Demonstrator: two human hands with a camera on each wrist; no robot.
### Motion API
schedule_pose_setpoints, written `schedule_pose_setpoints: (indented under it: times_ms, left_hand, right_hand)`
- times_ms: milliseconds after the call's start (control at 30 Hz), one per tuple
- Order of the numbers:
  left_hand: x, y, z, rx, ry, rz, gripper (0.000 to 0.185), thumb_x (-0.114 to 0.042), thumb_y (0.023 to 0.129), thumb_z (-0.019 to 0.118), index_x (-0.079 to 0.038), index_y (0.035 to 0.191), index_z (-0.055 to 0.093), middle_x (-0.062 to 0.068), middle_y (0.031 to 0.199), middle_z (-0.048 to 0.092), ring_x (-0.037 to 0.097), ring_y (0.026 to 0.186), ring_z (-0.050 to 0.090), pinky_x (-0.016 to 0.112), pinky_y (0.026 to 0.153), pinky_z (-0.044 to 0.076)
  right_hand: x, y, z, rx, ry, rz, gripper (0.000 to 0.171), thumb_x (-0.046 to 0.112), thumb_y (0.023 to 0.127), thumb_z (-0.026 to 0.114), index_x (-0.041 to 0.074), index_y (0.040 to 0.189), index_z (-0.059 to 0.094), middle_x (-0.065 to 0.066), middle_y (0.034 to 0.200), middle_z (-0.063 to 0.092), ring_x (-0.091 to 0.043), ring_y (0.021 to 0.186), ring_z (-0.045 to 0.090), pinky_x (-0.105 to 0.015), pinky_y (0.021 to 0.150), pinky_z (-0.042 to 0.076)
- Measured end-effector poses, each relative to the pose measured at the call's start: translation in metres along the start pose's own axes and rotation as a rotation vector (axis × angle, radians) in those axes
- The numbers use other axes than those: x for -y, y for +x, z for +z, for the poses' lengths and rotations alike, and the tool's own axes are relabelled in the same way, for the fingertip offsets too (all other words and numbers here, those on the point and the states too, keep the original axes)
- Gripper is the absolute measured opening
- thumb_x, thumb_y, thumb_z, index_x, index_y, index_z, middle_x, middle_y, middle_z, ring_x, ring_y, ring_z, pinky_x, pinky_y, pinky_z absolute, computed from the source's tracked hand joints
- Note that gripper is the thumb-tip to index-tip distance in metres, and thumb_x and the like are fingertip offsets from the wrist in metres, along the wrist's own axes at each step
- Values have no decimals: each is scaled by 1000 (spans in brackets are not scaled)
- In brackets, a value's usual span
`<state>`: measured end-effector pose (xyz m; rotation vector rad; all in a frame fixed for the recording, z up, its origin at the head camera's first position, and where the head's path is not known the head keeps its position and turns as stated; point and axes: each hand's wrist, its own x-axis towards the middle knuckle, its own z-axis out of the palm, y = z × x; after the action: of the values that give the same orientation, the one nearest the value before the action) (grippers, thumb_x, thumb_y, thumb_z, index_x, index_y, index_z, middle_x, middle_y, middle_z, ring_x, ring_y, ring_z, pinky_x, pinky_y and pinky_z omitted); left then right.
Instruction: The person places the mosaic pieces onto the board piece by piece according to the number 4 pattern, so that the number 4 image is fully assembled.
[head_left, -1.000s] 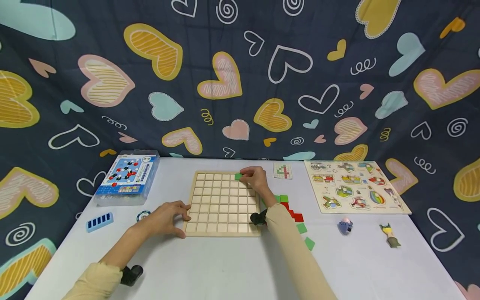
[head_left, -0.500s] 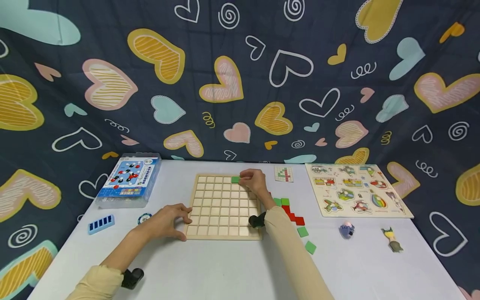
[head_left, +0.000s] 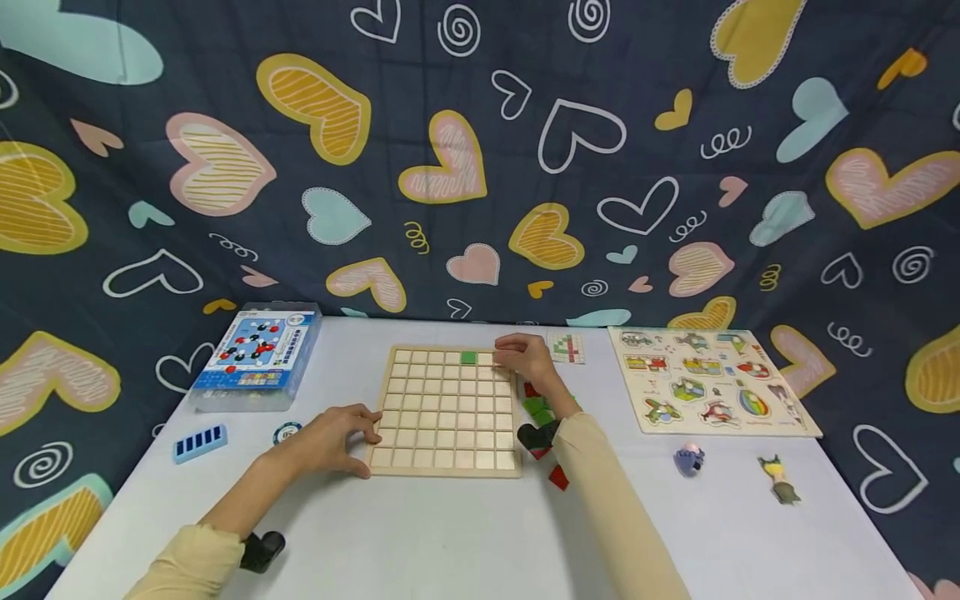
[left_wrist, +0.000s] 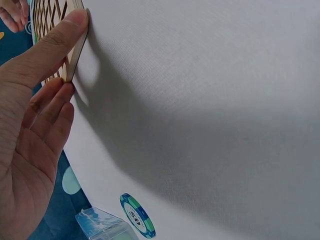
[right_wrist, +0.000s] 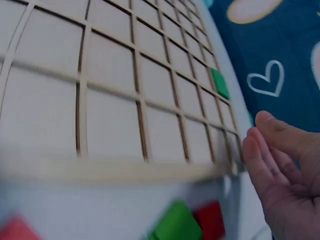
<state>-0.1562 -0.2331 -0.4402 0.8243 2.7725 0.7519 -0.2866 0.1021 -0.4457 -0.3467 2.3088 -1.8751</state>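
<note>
A wooden grid board lies flat at the middle of the table. One green tile sits in a square of its far row, right of centre. My left hand pinches the board's near left corner; in the left wrist view the thumb is on the near edge and fingertips are against the side. My right hand is beside the far right corner, holding nothing visible. The right wrist view shows its relaxed fingers close together, apart from the green tile.
Loose green tiles and a red tile lie right of the board, partly under my right forearm. A pattern card, picture puzzle and small figures stand further right. Left are a boxed set, blue block and chip.
My right hand has let go of the green tile, leaving it in the far row, and moved right. The forearm now uncovers tiles beside the board and hides others. My left hand stays put.
</note>
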Motion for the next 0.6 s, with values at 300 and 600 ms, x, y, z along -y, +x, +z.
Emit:
schedule_pose_setpoints:
  times_ms: [300, 600]
  left_hand:
    - [-2, -1, -3, 5, 7, -18, 39, -28, 63, 88, -12, 95, 72, 18, 127, 59, 39, 115, 54, 54, 98, 42]
    - [0, 1, -1, -14, 5, 42, 38, -28, 62, 88, -12, 93, 72, 19, 124, 61, 38, 112, 56, 53, 96, 44]
  right_hand:
    - [-5, -27, -36, -5, -53, 101, 33, 3, 88, 67, -8, 118, 61, -24, 115, 64, -27, 98, 64, -38, 88, 54]
    - [-10, -63, -65, 5, -68, 91, 32, 2, 90, 63, -9, 120, 60, -27, 120, 61, -32, 105, 63, -33, 91, 53]
